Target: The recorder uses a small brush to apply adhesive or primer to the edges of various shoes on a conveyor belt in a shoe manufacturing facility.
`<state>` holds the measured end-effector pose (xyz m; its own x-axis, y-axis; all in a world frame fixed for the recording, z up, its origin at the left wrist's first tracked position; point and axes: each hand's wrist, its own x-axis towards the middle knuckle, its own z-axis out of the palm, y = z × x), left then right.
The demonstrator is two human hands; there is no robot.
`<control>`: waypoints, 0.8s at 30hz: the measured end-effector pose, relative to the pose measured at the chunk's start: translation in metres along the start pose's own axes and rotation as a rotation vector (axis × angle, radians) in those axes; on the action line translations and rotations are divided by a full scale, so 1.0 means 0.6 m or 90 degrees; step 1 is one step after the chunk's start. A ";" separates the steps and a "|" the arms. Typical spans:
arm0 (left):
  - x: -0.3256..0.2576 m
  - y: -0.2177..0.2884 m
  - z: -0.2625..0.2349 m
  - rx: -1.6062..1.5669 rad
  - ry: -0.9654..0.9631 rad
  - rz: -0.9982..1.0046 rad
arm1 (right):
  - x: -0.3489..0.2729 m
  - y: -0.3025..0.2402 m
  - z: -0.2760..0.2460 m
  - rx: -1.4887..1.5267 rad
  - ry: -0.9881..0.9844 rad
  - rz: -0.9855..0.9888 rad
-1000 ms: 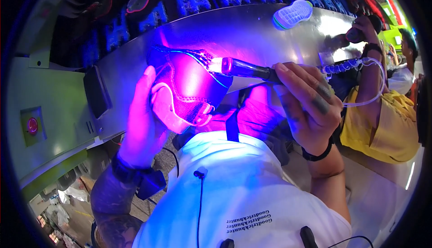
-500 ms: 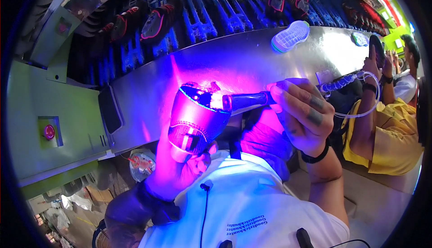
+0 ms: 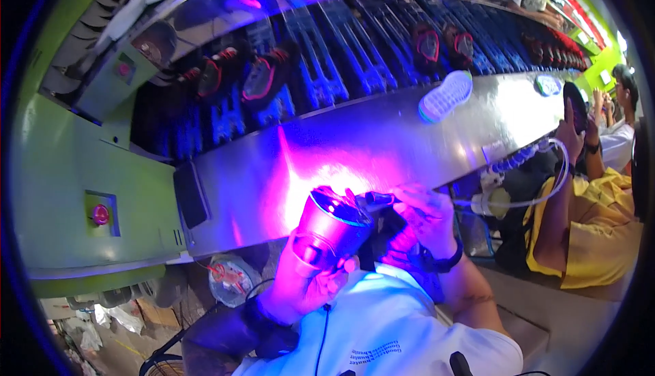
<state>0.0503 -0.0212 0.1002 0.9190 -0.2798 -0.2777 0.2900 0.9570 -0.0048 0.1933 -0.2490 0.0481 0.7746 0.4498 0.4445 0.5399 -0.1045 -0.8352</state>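
Under violet light just below the centre of the frame, the left hand (image 3: 300, 286) grasps a dark shoe (image 3: 333, 229), fingers curled around its lower part; to its right, the right hand (image 3: 428, 220) pinches a dark-handled brush (image 3: 379, 198), its tip at the shoe's upper edge, contact indistinct. A pale sole (image 3: 447, 96) lies on the metal table (image 3: 235, 195), upper right of centre.

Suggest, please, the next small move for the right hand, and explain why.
Perhaps draw the brush gently along the edge of the shoe: the right hand holds it close to that edge, and the left hand supports the shoe from below. I cannot tell whether brush and shoe touch.
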 end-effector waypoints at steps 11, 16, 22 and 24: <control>0.125 0.177 0.058 0.954 0.021 0.219 | 0.072 -0.010 0.034 0.271 -0.031 0.234; 0.175 0.195 0.064 1.092 -0.048 0.162 | 0.137 0.027 0.051 0.216 0.058 0.244; 0.373 0.264 0.090 1.234 0.138 0.386 | 0.098 0.169 0.015 0.032 0.244 0.195; 0.458 0.292 0.136 1.400 0.195 0.393 | 0.081 0.178 0.006 0.247 0.292 0.367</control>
<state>0.3757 0.0632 0.1012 0.9885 0.1301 0.0773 0.0312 -0.6752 0.7370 0.2875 -0.2352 -0.0204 0.9976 0.0038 -0.0698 -0.0696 0.1424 -0.9874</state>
